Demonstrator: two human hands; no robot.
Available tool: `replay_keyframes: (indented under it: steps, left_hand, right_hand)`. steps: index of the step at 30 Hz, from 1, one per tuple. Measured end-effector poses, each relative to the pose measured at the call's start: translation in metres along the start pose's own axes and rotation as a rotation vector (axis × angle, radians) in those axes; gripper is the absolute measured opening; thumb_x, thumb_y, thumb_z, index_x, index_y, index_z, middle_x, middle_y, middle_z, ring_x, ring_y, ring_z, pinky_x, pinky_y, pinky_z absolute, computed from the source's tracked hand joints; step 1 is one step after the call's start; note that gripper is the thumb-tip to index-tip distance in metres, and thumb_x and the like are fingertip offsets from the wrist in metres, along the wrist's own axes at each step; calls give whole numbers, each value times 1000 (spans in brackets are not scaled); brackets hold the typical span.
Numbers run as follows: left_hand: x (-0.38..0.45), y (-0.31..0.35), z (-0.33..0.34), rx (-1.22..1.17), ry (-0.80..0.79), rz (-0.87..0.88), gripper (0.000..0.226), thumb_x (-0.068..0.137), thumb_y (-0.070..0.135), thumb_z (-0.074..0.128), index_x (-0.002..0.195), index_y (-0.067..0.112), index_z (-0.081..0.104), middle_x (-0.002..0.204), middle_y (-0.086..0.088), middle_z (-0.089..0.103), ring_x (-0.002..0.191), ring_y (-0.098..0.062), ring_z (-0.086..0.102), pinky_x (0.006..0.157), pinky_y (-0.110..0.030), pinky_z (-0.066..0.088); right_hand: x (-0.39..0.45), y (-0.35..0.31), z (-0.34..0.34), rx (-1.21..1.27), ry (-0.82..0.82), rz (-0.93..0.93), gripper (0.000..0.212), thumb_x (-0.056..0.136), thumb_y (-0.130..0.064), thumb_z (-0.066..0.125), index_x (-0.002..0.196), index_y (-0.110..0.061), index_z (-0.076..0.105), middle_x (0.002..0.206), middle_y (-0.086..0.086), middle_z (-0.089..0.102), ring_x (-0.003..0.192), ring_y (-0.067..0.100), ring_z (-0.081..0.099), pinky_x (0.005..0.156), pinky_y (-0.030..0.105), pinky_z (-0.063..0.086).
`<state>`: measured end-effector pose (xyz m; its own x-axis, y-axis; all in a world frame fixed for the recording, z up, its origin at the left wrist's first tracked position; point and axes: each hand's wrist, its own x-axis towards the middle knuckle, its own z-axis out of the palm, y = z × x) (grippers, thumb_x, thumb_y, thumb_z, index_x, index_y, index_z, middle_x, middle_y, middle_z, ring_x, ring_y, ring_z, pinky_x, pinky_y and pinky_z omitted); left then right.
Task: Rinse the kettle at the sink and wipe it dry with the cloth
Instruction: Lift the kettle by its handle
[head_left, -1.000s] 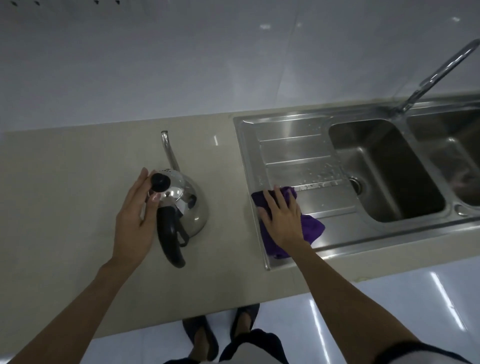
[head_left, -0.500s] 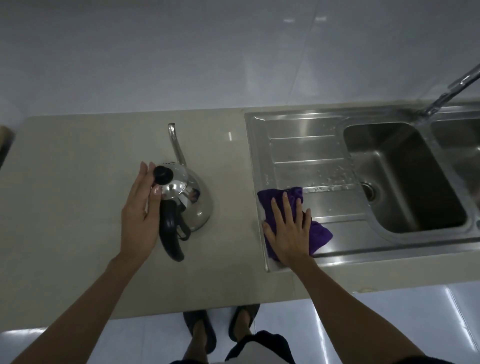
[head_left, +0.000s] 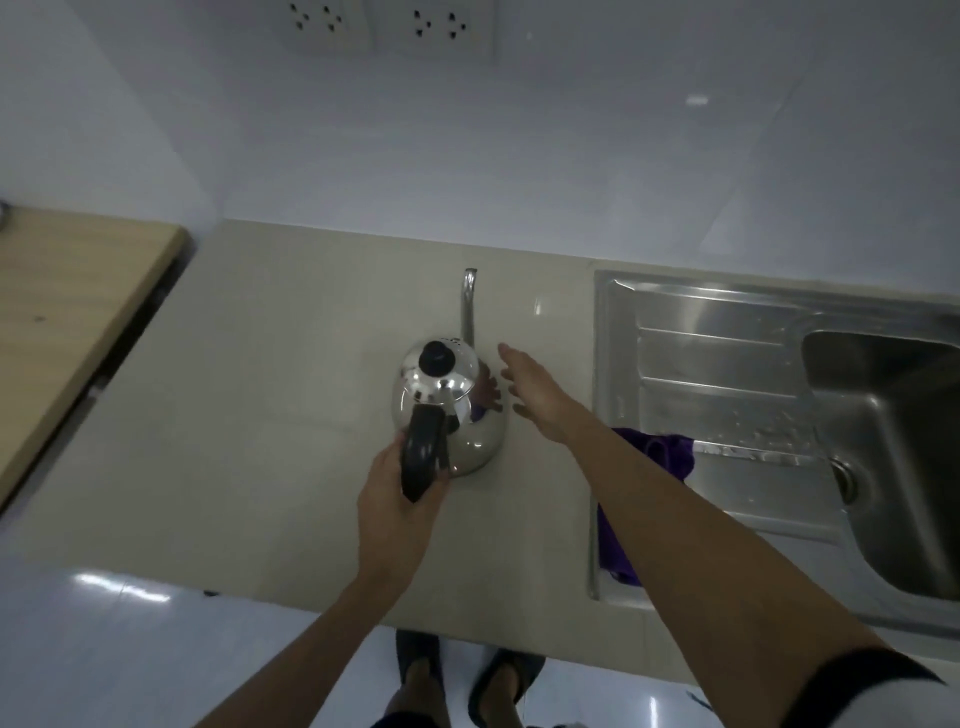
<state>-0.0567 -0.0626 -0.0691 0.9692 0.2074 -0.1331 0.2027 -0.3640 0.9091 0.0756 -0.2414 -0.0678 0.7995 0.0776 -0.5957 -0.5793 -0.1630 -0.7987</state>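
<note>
Two hands in frame, and we see both over the beige surface (head_left: 249, 415). Left hand (head_left: 400, 499) is closed around the black handle (head_left: 423, 457) of the kettle (head_left: 452, 410); right hand (head_left: 535, 387) is spread wide and flat, fingers apart, just beside the kettle's right flank, and we cannot tell if it touches the metal.

Surroundings: steel sink (head_left: 727, 364) sits to the right, its ribbed drainboard nearest the kettle, deep basin (head_left: 893, 467) further right with water drops near the drain. Purple cloth (head_left: 649, 457) lies bunched on the drainboard's near-left corner, partly hidden under our right forearm. Wooden board (head_left: 67, 322) lies at far left, well apart from the kettle. Wall sockets (head_left: 389, 26) sit high on the white wall. Feet in dark slippers (head_left: 457, 680) show on the glossy floor below the surface edge.

We see bare surface between the kettle and the sink; only the right forearm crosses that gap.

Kettle stands upright on the surface, left of the sink, lid on with black knob (head_left: 438, 358) on top. Long axis runs near to far: handle points toward us, thin gooseneck spout (head_left: 469, 306) points away toward the wall.
</note>
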Motion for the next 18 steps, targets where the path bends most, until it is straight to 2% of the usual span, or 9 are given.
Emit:
replay_keyframes:
  steps: [2,4,5,7,8,10,13,16,18]
  left_hand:
    - [8,-1,-7,-23,-9,-14,26,82,11,70,107,13,62,81,2,62,71,-17,58,67,-46,56]
    - [21,-4,-15,-27,-4,-2,19,80,3,68,91,15,61,66,9,54,59,-11,49,59,-32,48]
    - [28,-4,-19,-13,2,17,24,78,-1,67,81,21,58,60,10,50,55,-8,44,57,-23,43]
    - [45,-3,-28,11,-4,55,36,77,-7,64,72,26,50,57,11,47,51,-6,38,49,-12,33]
    - [54,-2,-34,12,-23,69,38,77,-9,62,71,26,48,56,11,46,50,-6,37,47,-11,31]
    - [76,-1,-44,16,-75,86,38,77,-11,59,71,24,47,55,12,45,48,-6,36,45,-12,30]
    - [117,3,-54,52,-164,138,33,77,-14,57,72,16,46,56,9,39,48,-5,33,47,-14,28]
    - [167,20,-54,102,-238,231,21,78,-15,56,72,4,48,59,0,39,55,-9,33,52,-21,28]
    - [204,34,-48,136,-251,281,20,80,-14,56,75,5,51,59,2,43,55,-8,37,52,-14,30]
  right_hand:
    - [7,-9,5,44,-15,39,64,97,-55,33,150,-21,27,155,4,31,139,22,33,110,38,30]
    - [11,-12,8,101,-42,97,60,95,-56,39,144,-21,39,143,4,44,127,21,45,104,36,35]
    - [13,-13,10,134,-63,117,55,92,-56,44,135,-21,48,130,4,52,112,21,52,97,34,40]
    - [15,-17,12,185,-109,135,39,87,-56,54,108,-23,59,104,0,57,91,20,53,80,31,45]
    - [15,-19,12,201,-120,136,34,85,-56,58,98,-25,59,98,-1,58,90,20,53,76,31,44]
    - [17,-22,13,225,-135,118,36,80,-59,63,84,-24,58,94,1,61,95,23,54,79,34,45]
    - [25,-21,11,327,-136,65,38,80,-58,66,83,-21,56,97,6,65,104,26,56,93,50,47]
    - [41,-27,9,475,-75,0,34,76,-54,68,85,-23,60,90,3,70,106,25,58,80,58,52]
    - [55,-38,8,557,-15,-31,33,74,-55,69,83,-24,64,91,0,72,110,24,59,78,62,52]
